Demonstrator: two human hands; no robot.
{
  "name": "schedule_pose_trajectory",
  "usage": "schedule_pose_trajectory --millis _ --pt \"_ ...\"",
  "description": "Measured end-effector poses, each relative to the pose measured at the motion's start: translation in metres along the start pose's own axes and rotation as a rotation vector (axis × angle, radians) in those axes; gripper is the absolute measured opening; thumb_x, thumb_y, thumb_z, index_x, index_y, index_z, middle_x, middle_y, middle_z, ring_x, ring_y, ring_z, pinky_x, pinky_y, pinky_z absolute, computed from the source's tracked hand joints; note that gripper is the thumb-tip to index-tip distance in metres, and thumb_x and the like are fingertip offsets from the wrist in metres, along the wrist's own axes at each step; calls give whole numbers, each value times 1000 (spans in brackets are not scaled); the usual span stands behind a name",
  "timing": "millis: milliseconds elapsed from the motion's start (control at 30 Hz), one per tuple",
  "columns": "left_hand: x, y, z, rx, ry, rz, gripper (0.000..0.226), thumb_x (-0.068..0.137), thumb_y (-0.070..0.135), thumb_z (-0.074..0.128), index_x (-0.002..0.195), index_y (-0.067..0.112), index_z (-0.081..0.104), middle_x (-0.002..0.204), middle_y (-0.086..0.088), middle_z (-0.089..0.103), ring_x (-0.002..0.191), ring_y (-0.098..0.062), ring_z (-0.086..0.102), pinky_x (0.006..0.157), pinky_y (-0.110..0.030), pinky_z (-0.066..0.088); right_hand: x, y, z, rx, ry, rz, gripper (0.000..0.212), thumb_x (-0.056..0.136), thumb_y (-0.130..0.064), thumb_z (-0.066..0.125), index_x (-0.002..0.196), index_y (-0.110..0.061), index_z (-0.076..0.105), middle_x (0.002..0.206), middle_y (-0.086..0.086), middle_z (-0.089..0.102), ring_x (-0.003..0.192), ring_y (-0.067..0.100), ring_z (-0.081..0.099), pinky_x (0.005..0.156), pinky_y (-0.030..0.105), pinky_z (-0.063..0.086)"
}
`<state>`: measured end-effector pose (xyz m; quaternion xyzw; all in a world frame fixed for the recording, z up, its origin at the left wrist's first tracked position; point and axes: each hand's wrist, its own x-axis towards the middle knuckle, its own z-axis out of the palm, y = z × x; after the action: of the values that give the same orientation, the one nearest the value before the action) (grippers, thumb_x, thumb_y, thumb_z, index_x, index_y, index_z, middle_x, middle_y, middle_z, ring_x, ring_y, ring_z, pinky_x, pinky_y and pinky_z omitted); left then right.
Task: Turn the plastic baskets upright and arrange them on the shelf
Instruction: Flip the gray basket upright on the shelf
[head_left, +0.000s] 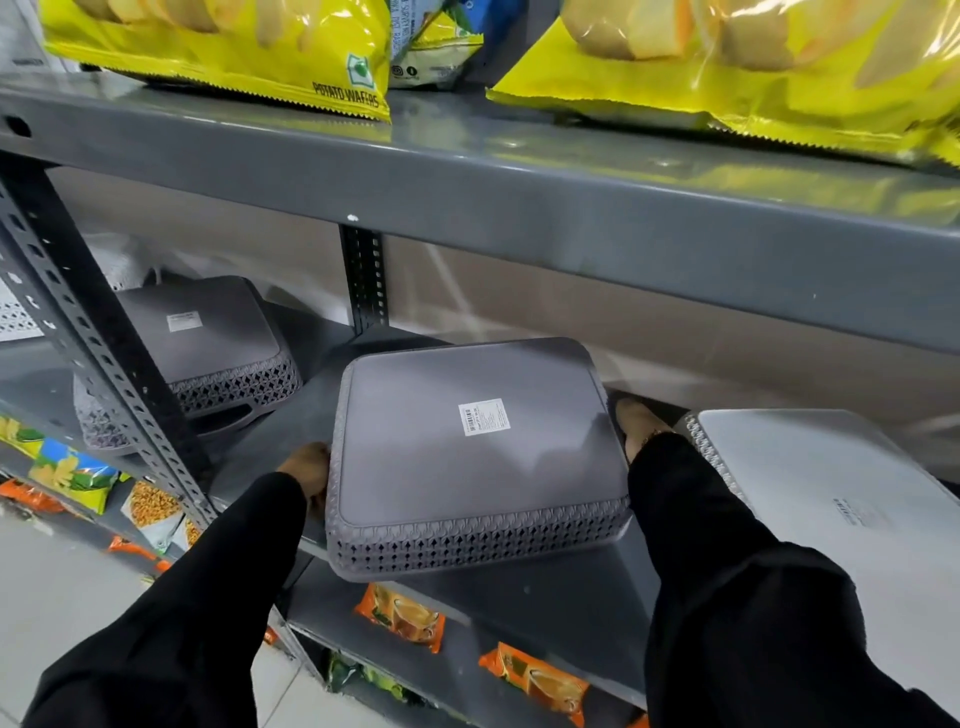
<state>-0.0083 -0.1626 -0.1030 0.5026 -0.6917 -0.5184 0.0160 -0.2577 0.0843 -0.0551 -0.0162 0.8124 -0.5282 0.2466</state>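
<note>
A grey plastic basket (467, 447) lies upside down in the middle of the grey metal shelf (571, 587), its flat bottom with a white barcode label facing up. My left hand (309, 475) grips its left side and my right hand (636, 423) grips its right side; black sleeves cover both arms. A second grey basket (208, 338) lies upside down at the back left, behind the slotted upright. To the right, a lighter silver basket (831, 483) also rests bottom up, close beside my right arm.
The shelf above (519, 182) hangs low and carries yellow wafer bags (234, 47). A slotted steel upright (104, 364) stands at the left and another post (363, 280) at the back. Snack packets (405, 616) fill the lower shelves. White lattice baskets (15, 317) show far left.
</note>
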Motion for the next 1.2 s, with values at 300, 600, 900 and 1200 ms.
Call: schedule_pose_trajectory --millis 300,600,900,1200 --pt "-24 49 -20 -364 61 246 47 97 43 41 95 3 65 89 -16 66 81 -26 59 80 -41 51 -11 -20 -14 317 106 -198 21 97 -15 35 88 -12 54 70 11 55 71 25 50 68 31 42" --pt "-22 77 -66 -415 96 220 20 91 6 55 72 4 60 60 -12 67 56 -26 63 62 -33 55 -39 -28 -38 392 -34 -197 26 90 2 48 66 -1 56 61 14 59 56 25 55 59 28 44" --pt "-19 56 -63 -316 29 140 27 91 -15 45 110 -2 60 84 -16 57 66 -22 54 58 -30 52 -41 -13 -28 163 -187 16 7 91 6 52 86 3 55 69 19 64 53 25 66 47 29 57" --pt "-7 30 -69 -352 143 185 24 91 -12 47 76 5 56 83 -20 60 64 -22 56 71 -32 50 -58 20 -15 139 -313 177 12 88 5 56 76 6 56 48 16 68 42 22 68 40 33 57"
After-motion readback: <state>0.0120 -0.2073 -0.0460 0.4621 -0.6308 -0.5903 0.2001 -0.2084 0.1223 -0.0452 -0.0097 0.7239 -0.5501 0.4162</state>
